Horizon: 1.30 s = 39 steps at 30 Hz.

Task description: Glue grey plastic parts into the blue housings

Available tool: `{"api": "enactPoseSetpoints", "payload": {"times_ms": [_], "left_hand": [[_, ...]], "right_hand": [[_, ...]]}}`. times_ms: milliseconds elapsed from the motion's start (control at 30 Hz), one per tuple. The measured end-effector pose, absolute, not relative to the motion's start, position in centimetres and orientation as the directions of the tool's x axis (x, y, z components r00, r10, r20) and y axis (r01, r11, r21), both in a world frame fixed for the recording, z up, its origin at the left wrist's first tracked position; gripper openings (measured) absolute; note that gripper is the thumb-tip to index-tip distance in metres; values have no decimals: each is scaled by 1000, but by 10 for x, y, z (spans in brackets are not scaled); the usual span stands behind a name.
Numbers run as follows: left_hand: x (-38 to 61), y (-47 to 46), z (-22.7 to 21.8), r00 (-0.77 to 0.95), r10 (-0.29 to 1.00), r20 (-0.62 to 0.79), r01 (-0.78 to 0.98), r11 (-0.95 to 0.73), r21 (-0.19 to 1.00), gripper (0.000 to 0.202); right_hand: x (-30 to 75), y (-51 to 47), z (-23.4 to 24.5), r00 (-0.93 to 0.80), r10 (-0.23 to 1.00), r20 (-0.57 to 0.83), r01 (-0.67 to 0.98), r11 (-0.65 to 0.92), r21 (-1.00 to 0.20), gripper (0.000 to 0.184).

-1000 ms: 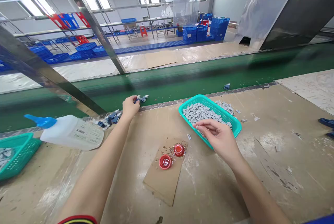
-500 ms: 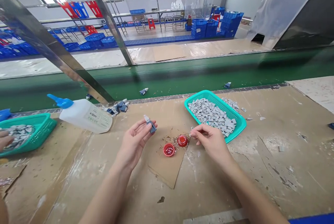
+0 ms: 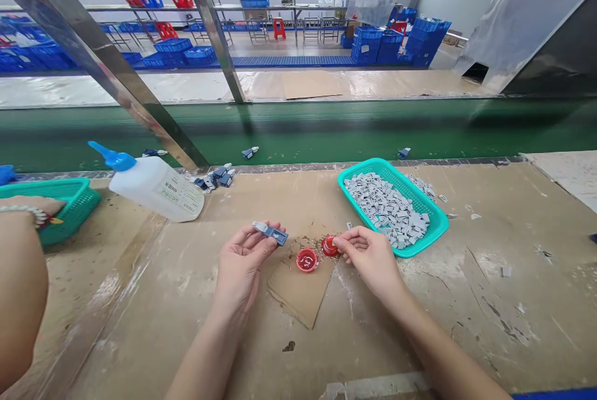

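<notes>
My left hand (image 3: 245, 257) pinches a blue-grey plastic part (image 3: 270, 233) with a paler grey tip, held flat above the table. My right hand (image 3: 368, 257) is closed, thumb and forefinger together at the right edge of a red cap-like dish (image 3: 329, 246); what lies between the fingertips is hidden. Left of that dish stands a second small red dish (image 3: 306, 260) with shiny liquid inside. Both are on a piece of cardboard (image 3: 298, 294). Just beyond my right hand is a turquoise basket (image 3: 438, 226) of small grey plastic pieces (image 3: 387, 207).
A white bottle with a blue spout (image 3: 158, 188) leans at the left, beside a pile of blue-grey parts (image 3: 217, 177). Another person's arm (image 3: 21, 275) reaches into a green basket (image 3: 84, 201). Across the back runs a green conveyor belt (image 3: 298, 132) carrying a few parts; a metal post (image 3: 116, 83) slants up.
The part in my left hand has turned from upright-tilted to nearly level. My right hand has moved left onto the right red dish. The other person's arm has reached farther in.
</notes>
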<state>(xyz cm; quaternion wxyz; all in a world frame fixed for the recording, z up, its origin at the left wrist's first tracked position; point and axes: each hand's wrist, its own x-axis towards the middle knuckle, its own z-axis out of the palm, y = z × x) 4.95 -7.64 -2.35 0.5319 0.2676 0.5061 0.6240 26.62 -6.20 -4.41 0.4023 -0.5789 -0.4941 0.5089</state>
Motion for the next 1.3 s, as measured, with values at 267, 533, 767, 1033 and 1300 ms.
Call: {"api": "enactPoseSetpoints", "payload": {"times_ms": [267, 533, 767, 1033, 1300], "left_hand": [[58, -79, -23, -274, 948, -163, -351, 59, 934, 35], [85, -92, -16, -246, 968, -42, -172, -1, 985, 28], [95, -100, -16, -232, 972, -42, -111, 16, 994, 26], [99, -106, -19, -242, 969, -37, -91, 16, 996, 22], [101, -109, -18, -237, 969, 71, -73, -91, 993, 19]], "right_hand": [[266, -61, -44, -2, 978, -208, 128, -206, -970, 28], [265, -71, -16, -172, 945, -278, -163, -306, -938, 33], [254, -78, -11, -242, 927, -286, -161, -329, -931, 34], [249, -77, -18, -254, 927, -274, -67, -300, -952, 35], [255, -74, -23, -462, 822, -332, -24, -386, -922, 44]]}}
